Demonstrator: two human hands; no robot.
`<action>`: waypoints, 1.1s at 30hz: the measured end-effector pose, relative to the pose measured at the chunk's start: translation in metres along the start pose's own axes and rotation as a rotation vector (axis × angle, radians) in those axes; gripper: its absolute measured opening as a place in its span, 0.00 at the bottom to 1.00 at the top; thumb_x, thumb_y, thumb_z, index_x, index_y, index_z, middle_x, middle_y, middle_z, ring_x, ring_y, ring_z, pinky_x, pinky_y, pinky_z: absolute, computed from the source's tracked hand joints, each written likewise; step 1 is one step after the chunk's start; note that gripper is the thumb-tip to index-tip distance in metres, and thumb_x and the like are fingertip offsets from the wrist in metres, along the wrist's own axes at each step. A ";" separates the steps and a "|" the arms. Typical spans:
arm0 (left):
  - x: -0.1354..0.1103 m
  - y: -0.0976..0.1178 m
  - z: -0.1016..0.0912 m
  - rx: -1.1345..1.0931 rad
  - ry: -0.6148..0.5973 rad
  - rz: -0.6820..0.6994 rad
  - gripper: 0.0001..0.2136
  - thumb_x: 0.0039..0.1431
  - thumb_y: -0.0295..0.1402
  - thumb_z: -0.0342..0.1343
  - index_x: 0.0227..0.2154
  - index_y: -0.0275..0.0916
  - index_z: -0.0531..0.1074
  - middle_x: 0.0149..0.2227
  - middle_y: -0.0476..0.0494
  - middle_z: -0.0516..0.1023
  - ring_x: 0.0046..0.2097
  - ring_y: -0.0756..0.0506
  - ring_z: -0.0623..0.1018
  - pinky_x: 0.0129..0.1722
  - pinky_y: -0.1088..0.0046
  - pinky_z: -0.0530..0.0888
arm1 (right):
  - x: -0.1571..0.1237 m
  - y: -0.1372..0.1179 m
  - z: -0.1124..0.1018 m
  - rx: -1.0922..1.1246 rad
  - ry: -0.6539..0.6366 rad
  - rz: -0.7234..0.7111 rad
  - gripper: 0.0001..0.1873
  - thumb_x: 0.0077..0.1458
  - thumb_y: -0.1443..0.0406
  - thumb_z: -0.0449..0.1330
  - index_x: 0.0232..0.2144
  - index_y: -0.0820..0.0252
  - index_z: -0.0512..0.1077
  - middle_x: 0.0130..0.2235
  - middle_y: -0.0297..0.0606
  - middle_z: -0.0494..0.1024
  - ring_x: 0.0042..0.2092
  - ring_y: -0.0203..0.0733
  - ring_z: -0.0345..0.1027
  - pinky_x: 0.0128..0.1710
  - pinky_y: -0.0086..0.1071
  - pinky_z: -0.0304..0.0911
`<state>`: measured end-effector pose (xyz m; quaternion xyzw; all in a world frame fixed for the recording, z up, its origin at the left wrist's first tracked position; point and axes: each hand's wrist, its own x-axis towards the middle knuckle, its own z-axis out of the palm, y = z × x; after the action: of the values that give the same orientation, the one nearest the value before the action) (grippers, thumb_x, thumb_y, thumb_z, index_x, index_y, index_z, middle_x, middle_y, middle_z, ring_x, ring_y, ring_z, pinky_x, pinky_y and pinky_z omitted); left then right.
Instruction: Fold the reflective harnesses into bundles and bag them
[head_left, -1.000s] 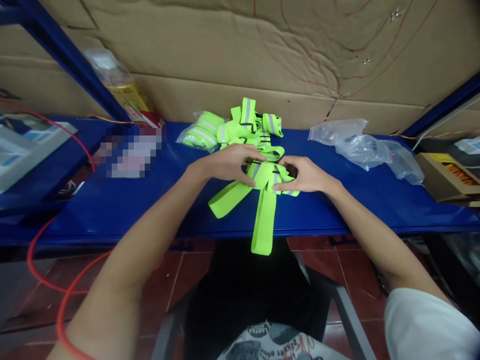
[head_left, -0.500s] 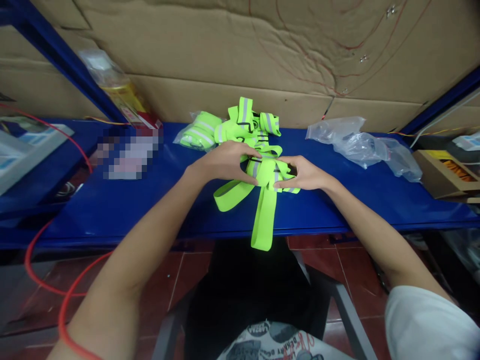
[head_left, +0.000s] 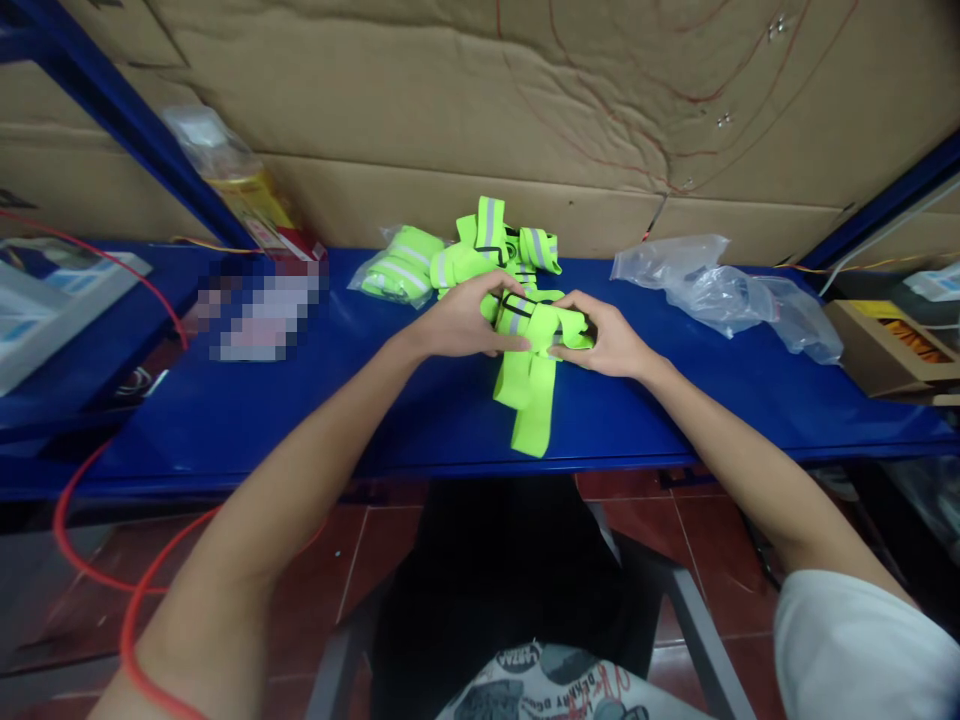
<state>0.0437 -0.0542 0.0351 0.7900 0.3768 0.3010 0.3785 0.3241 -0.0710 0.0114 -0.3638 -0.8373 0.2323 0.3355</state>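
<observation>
One left hand (head_left: 469, 318) at nine o'clock and one right hand (head_left: 611, 337) at three pinch the soft, lime-green cloth bundle with silver stripes (head_left: 538, 322) over the flat blue table (head_left: 637, 430). If fingers loosen, the long lime-green straps (head_left: 534, 415) hanging at six could tug it apart.

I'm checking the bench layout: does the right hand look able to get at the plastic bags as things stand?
Probably yes: only blue tabletop shows between the right hand and the plastic bags. It is holding the neon strap bundle, though, so it would likely need to let go first.
</observation>
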 end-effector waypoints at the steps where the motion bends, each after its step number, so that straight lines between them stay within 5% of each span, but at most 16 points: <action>1: 0.000 0.000 0.001 -0.046 -0.025 -0.001 0.29 0.51 0.45 0.77 0.52 0.44 0.73 0.57 0.40 0.79 0.33 0.49 0.82 0.30 0.71 0.78 | 0.000 -0.001 -0.002 -0.052 0.008 -0.034 0.22 0.54 0.57 0.74 0.47 0.54 0.73 0.46 0.40 0.78 0.45 0.50 0.71 0.46 0.41 0.64; 7: 0.003 -0.004 0.004 -0.003 -0.044 0.138 0.20 0.59 0.46 0.71 0.47 0.43 0.71 0.47 0.46 0.78 0.38 0.48 0.78 0.32 0.73 0.73 | -0.003 -0.001 -0.012 -0.215 -0.059 -0.110 0.21 0.59 0.53 0.74 0.50 0.52 0.75 0.49 0.41 0.74 0.46 0.52 0.70 0.46 0.40 0.63; 12: 0.002 -0.002 0.002 0.191 -0.038 0.207 0.14 0.56 0.37 0.68 0.43 0.43 0.73 0.48 0.47 0.80 0.44 0.46 0.78 0.39 0.72 0.71 | 0.000 0.002 -0.015 -0.072 -0.069 -0.148 0.39 0.42 0.40 0.82 0.51 0.50 0.81 0.44 0.38 0.73 0.40 0.45 0.66 0.38 0.36 0.60; 17: -0.002 0.007 0.003 0.382 -0.091 0.239 0.10 0.54 0.33 0.65 0.39 0.43 0.73 0.44 0.48 0.79 0.45 0.43 0.78 0.46 0.67 0.70 | 0.002 0.005 -0.014 0.127 -0.072 -0.028 0.26 0.56 0.41 0.75 0.46 0.52 0.84 0.39 0.34 0.73 0.31 0.35 0.57 0.31 0.34 0.55; 20: -0.005 0.009 0.002 0.434 -0.137 0.212 0.07 0.55 0.32 0.65 0.34 0.42 0.72 0.47 0.45 0.76 0.47 0.42 0.78 0.47 0.66 0.71 | 0.002 0.006 -0.014 0.109 -0.115 0.079 0.33 0.51 0.43 0.79 0.52 0.53 0.82 0.39 0.32 0.75 0.29 0.33 0.56 0.29 0.32 0.55; 28: -0.008 0.016 -0.015 0.257 -0.303 0.196 0.15 0.57 0.48 0.70 0.34 0.42 0.80 0.53 0.42 0.79 0.50 0.42 0.79 0.48 0.67 0.74 | 0.003 -0.002 -0.013 -0.066 -0.227 0.096 0.35 0.47 0.41 0.78 0.47 0.60 0.83 0.44 0.43 0.84 0.39 0.47 0.72 0.39 0.39 0.64; 33: -0.005 0.005 -0.013 0.183 -0.138 0.073 0.24 0.52 0.47 0.74 0.47 0.42 0.75 0.53 0.40 0.80 0.43 0.45 0.79 0.40 0.69 0.74 | 0.002 -0.001 -0.006 -0.119 -0.170 0.000 0.35 0.45 0.46 0.79 0.50 0.57 0.78 0.46 0.43 0.81 0.44 0.51 0.73 0.46 0.41 0.66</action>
<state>0.0332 -0.0558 0.0447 0.8533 0.3469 0.2240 0.3184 0.3273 -0.0689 0.0172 -0.3623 -0.8750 0.2123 0.2410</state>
